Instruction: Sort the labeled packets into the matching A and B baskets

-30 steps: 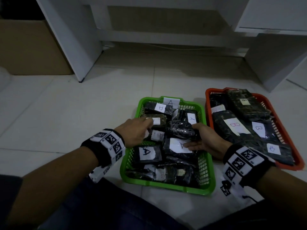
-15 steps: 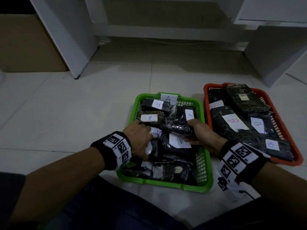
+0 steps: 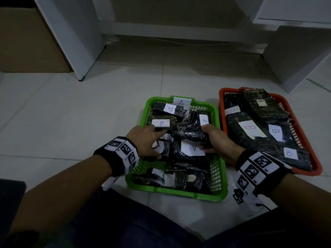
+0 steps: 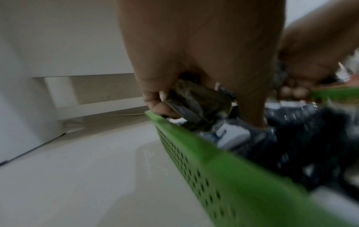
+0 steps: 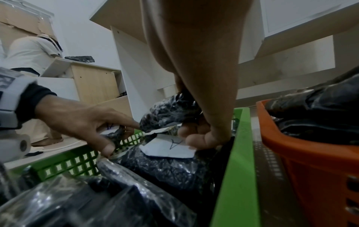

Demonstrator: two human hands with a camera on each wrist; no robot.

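Down on the tiled floor [image 3: 89, 111], the person is reaching both hands into the green basket [image 3: 219, 197], which is sitting just left of the orange basket [image 3: 304, 136]. The right hand [image 3: 217, 142] is curling its fingers round a dark netted packet [image 3: 188, 134] lying across the middle of the green basket; the right wrist view is showing the fingers [image 5: 202, 136] wrapping under it, just above a white label marked A [image 5: 169, 147] on the packet beneath. The left hand [image 3: 143, 140] is working at the basket's left side, thumb and fingers closing on a small dark packet [image 3: 163, 147] near the left wall. In the left wrist view the fingers [image 4: 155, 98] are pinching a dark wrapped packet [image 4: 196, 107] just over the green rim [image 4: 194, 145], though that picture is blurred, so it is probably, not certainly, the same one.

More dark packets are filling the green basket, several wearing A labels, among them a camouflage packet [image 3: 161, 122] at the far left. A paper tag marked A [image 3: 181, 102] is standing on the far rim. Over in the orange basket, large dark packets are lying stacked, with B labels [image 3: 250, 128] showing. White furniture panels [image 3: 71, 42] are standing at the far side.
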